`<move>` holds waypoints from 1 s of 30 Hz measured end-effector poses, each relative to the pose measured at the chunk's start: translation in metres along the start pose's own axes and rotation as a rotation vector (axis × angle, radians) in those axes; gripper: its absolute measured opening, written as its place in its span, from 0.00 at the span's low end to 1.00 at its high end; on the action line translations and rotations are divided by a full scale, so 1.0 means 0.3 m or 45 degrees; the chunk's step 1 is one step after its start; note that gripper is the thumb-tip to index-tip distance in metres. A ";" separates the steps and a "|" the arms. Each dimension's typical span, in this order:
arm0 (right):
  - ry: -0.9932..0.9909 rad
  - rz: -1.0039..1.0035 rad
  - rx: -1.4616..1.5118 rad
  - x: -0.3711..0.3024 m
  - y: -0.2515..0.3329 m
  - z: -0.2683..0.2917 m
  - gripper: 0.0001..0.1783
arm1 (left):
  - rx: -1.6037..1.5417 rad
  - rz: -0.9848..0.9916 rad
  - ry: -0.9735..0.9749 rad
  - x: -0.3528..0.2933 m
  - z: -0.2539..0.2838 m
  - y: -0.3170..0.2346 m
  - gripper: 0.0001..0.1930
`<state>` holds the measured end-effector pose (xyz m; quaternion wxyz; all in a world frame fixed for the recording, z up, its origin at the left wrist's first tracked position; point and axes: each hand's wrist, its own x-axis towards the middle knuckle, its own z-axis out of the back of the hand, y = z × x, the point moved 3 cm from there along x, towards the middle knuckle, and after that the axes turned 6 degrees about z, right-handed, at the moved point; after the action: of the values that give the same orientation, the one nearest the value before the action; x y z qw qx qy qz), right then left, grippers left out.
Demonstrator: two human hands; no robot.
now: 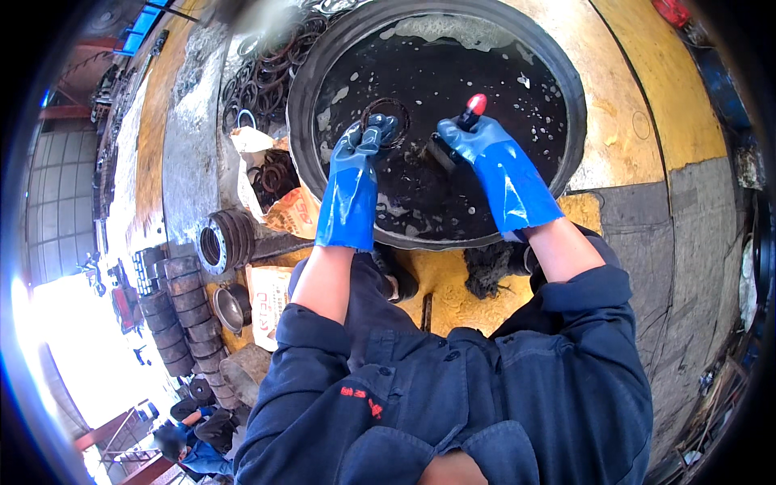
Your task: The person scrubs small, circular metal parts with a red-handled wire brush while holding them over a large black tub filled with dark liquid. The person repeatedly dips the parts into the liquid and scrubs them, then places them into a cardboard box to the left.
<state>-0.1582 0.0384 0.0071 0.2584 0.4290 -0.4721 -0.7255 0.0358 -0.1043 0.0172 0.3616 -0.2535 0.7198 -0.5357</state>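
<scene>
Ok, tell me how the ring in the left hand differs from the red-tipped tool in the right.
The ring is round with an open middle; the red-tipped tool has a solid handle. The ring looks dark all round, while the red-tipped tool ends in bright red. Both are held over the dark liquid in the tub.

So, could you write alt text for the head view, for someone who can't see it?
A person in blue gloves works over a round tub of dark liquid, a dark ring in the left grip and a red-tipped tool in the right grip. More rings lie heaped and in an open sack to the left.
</scene>
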 end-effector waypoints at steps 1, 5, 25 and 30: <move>0.038 0.061 -0.052 -0.008 0.016 -0.013 0.27 | -0.167 0.050 0.073 0.002 -0.005 0.006 0.17; 0.188 0.121 -0.010 -0.052 0.060 -0.022 0.28 | -0.385 0.128 0.302 -0.006 -0.059 0.027 0.17; -0.120 0.046 -1.369 -0.032 0.099 0.035 0.22 | 0.180 0.501 0.075 -0.116 -0.037 -0.033 0.16; 0.146 1.118 -0.209 -0.051 0.152 -0.042 0.15 | -0.053 0.438 0.274 -0.097 -0.011 -0.010 0.15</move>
<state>-0.1411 0.0255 0.0518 0.6006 0.2058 -0.5352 -0.5572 0.0509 -0.0813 0.0278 0.3633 -0.0756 0.7979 -0.4750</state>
